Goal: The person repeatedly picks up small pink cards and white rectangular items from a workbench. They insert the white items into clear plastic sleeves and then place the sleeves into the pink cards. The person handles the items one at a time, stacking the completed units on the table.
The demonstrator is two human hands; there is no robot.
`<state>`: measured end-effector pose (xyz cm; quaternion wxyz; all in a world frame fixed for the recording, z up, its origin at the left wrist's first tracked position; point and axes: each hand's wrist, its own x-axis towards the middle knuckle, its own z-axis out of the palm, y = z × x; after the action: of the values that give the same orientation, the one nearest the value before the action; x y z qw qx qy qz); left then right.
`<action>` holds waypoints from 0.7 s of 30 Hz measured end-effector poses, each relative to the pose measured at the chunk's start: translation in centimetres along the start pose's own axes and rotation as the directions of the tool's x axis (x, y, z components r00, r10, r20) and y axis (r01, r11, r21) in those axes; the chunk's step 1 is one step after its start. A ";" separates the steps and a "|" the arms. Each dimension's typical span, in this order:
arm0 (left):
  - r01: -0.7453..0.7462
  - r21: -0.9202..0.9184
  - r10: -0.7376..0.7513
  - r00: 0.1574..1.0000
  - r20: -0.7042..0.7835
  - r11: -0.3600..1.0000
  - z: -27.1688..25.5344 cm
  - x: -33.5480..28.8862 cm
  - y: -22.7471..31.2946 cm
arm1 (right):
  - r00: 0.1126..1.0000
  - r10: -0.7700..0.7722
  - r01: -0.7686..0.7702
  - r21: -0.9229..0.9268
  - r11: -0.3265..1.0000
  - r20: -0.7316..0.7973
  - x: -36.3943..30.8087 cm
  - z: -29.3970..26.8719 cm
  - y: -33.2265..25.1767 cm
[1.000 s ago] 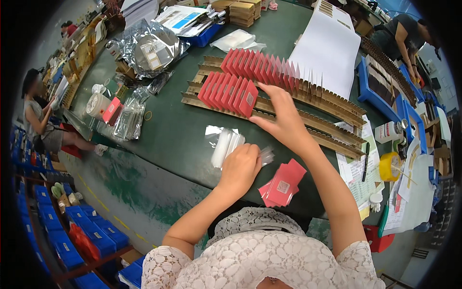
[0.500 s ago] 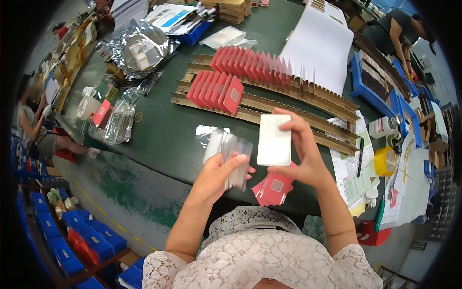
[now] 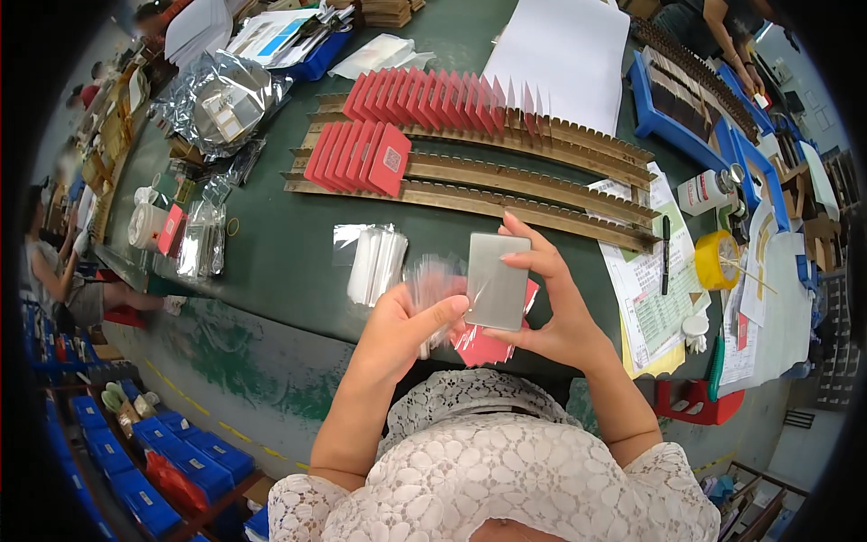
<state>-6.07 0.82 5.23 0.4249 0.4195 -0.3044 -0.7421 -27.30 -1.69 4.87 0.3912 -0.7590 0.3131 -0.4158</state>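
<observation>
While the right hand [image 3: 551,312] pinches a flat, matte grey rectangular card [image 3: 497,282] by its right edge, fingers curled over the top and thumb underneath, the left hand [image 3: 402,325] is closed around a thin clear plastic sleeve [image 3: 433,285], thumb lying across toward the card's lower left corner. The sleeve is crinkly and see-through, a bit blurred, and sits just left of the card, touching it. Both are held up over the near edge of the dark green bench [image 3: 280,253], close to the person's chest, forearms coming up from the bottom and angled inward. Under the hands there's a small pile of flat red cards [image 3: 479,345] on the bench, partly hidden. Just left of the hands lies a stack of more clear sleeves [image 3: 375,262], glossy and whitish. Farther away are long toothed wooden racks [image 3: 524,181], with square red cards [image 3: 366,155] standing on edge in the slots, packed in rows at the left end.
</observation>
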 end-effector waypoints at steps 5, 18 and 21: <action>0.013 0.057 -0.011 1.000 -0.028 0.998 0.4 0.0 -0.2 | 1.000 -0.011 0.011 -0.015 1.000 0.012 -0.2 -0.3 -0.4; -0.035 0.012 0.036 0.999 -0.007 0.999 0.6 -0.3 -0.4 | 0.964 0.009 -0.100 -0.332 0.938 -0.265 -1.4 -0.7 -0.5; -0.091 0.134 0.094 0.995 -0.019 0.987 0.2 -0.4 -0.8 | 0.932 0.166 -0.162 0.039 0.986 -0.323 -1.7 -1.3 -1.0</action>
<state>-6.40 1.52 4.81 0.4337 0.4417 -0.3669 -0.6944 -29.08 -0.24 5.49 0.3720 -0.6490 0.4330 -0.5028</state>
